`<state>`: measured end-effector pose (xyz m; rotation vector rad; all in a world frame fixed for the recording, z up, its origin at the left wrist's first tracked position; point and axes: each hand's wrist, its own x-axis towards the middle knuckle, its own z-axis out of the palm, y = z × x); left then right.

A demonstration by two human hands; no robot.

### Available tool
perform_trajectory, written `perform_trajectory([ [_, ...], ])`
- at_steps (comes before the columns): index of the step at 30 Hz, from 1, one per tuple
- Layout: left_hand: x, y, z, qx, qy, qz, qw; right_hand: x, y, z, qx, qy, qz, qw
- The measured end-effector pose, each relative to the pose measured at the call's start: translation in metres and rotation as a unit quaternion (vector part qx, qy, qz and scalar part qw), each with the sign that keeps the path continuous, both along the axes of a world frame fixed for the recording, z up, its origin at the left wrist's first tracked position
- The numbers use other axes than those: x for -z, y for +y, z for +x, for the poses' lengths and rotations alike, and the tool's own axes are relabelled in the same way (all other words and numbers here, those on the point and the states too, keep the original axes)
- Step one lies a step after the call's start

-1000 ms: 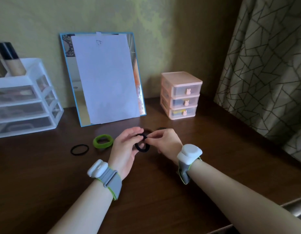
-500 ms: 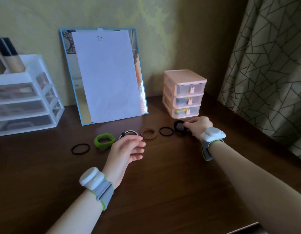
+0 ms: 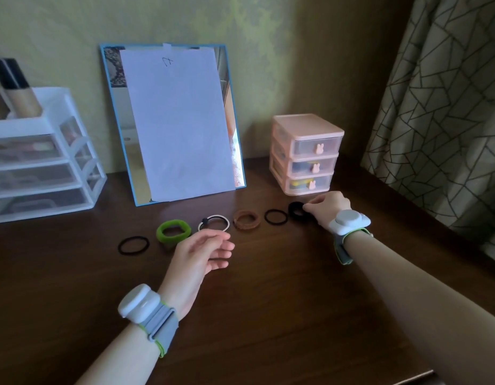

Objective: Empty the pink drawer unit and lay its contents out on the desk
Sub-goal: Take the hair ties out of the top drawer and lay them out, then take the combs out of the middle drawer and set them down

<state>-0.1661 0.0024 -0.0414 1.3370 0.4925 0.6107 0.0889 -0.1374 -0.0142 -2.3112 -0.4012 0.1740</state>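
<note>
Right hand (image 3: 325,208) pinches thick black fabric hair tie (image 3: 297,210) at row's end on dark wooden surface (image 3: 268,301), just before pink plastic three-drawer unit (image 3: 306,154). Left hand (image 3: 202,254) relaxed, empty. Set flat, gap from thin black neighbour (image 3: 276,217), then release.

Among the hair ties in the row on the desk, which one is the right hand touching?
The thick black hair tie at the row's right end, in front of the pink drawer unit. The right hand pinches its edge; the others lie untouched.
</note>
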Motion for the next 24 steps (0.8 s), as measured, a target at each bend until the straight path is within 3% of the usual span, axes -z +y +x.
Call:
perform_trajectory([
  [11,-0.001,-0.001,-0.001,-0.002,-0.009,-0.013,1.000,-0.004,-0.006,-0.004,-0.010,0.008,0.017,1.000],
  [16,-0.005,-0.003,0.005,0.003,0.024,0.013,1.000,-0.005,-0.015,-0.008,0.006,0.008,0.039,0.999],
  [24,-0.038,-0.004,0.073,0.008,0.044,0.070,0.997,-0.012,-0.019,-0.003,0.012,0.016,0.059,0.998],
])
